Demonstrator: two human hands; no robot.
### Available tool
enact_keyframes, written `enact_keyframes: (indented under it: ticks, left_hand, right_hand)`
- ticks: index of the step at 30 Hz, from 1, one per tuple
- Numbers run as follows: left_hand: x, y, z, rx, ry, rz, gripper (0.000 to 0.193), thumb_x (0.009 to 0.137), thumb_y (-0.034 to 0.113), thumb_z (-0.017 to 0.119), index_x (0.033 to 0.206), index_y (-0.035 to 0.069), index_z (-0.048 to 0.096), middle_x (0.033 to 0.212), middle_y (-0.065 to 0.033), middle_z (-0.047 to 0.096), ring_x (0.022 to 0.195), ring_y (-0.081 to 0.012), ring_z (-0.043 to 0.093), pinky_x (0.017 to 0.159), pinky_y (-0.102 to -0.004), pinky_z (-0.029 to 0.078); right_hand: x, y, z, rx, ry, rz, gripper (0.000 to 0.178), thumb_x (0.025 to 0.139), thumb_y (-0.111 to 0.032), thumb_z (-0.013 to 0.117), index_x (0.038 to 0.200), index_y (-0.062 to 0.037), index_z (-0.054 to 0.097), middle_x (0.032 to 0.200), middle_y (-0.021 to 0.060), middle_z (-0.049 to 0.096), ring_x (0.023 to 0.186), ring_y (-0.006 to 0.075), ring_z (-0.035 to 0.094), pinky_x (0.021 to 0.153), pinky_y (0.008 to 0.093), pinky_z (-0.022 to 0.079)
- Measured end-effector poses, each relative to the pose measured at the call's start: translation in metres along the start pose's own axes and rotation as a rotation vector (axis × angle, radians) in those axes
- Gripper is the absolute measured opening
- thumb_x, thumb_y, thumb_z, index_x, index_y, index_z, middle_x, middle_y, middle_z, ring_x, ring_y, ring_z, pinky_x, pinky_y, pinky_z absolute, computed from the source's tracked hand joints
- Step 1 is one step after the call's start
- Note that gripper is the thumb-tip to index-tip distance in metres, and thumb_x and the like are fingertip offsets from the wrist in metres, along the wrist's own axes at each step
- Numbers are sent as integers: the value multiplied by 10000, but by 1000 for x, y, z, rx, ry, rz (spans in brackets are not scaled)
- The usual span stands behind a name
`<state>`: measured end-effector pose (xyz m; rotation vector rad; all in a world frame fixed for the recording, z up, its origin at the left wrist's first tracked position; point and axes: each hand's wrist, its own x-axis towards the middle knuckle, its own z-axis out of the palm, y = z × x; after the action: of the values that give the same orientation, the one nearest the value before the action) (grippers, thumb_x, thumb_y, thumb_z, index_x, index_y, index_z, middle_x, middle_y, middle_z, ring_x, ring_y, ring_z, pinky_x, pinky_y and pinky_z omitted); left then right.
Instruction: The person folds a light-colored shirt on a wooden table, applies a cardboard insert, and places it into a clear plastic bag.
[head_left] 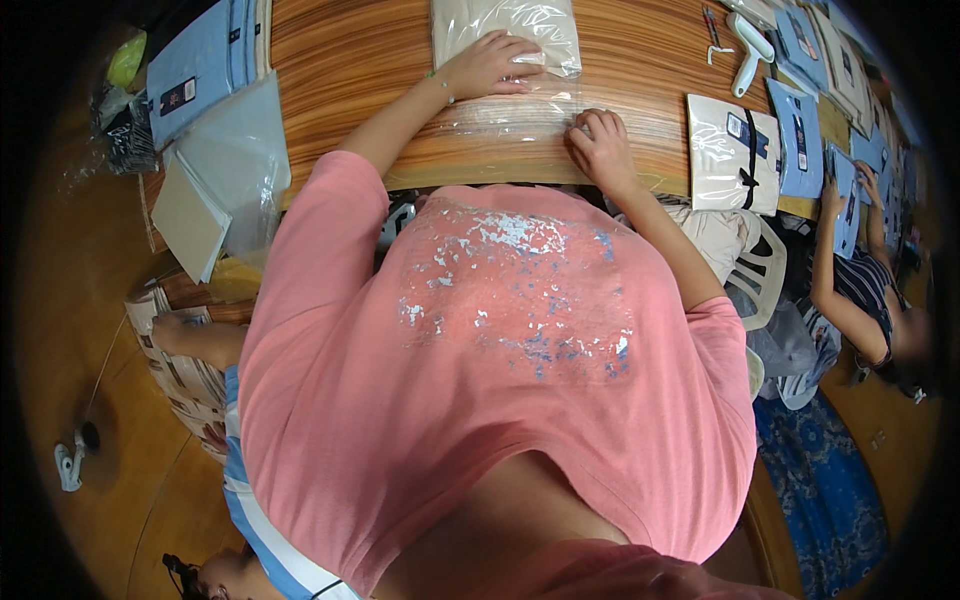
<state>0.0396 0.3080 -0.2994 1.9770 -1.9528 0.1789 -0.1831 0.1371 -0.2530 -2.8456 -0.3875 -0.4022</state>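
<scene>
A folded cream garment (500, 28) lies at the far middle of the wood-grain table, inside a clear plastic bag (500, 122). The bag's loose, see-through end reaches toward me and shines in the light. My left hand (492, 64) rests on the bag near the garment's close edge, fingers stretched out and slightly spread. At the right corner of that loose end is my right hand (600, 145), its fingers curled in and pressed together. Whatever sits between those fingertips is too small to see.
Blue folded garments (200, 70) and clear bags (255, 140) are stacked left. A lint roller (750, 50), small snips (713, 35) and a packed cream garment (715, 150) lie right. A co-worker (850, 270) handles a blue garment far right; another person sits left.
</scene>
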Motion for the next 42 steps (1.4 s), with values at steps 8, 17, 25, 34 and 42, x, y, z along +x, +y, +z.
enact_keyframes:
  ticks: [8, 17, 25, 34, 42]
  left_hand:
    - [-6, 9, 1, 30, 26, -46, 404, 834, 384, 590, 1201, 215, 576, 1266, -69, 490, 1152, -252, 461, 1022, -438, 317]
    - [-10, 14, 3, 33, 26, -57, 416, 825, 387, 601, 1210, 229, 575, 1249, -70, 497, 1146, -255, 460, 1018, -422, 318]
    - [-14, 21, 2, 91, 23, -97, 426, 821, 426, 599, 1212, 258, 577, 1213, -63, 519, 1099, -251, 476, 986, -412, 343]
    - [-15, 26, -4, 92, 8, -92, 381, 829, 399, 602, 1135, 173, 586, 1089, -41, 557, 1018, -221, 510, 927, -369, 377]
    - [-14, 48, -21, -107, -125, -94, 267, 871, 315, 557, 1037, 112, 603, 1017, -25, 593, 970, -193, 541, 878, -336, 402]
  right_hand:
    - [-2, 11, 9, -65, 33, 96, 172, 749, -149, 631, 905, -110, 571, 928, 32, 567, 932, 225, 527, 825, 411, 392]
    - [-17, 27, 8, 44, 50, -28, 136, 730, -100, 630, 860, -108, 591, 835, 22, 571, 834, 206, 541, 769, 350, 408]
    - [-28, 26, 8, 204, 75, 57, 198, 713, -26, 636, 904, -78, 630, 831, 54, 611, 796, 238, 573, 732, 357, 450]
    - [-30, 21, -1, 257, 118, 30, 118, 754, -71, 640, 870, -65, 624, 929, 79, 618, 873, 263, 574, 770, 376, 433]
    - [-9, 45, 5, 288, 145, 118, 287, 784, -21, 580, 1068, -54, 550, 1069, 136, 580, 970, 319, 549, 865, 427, 402]
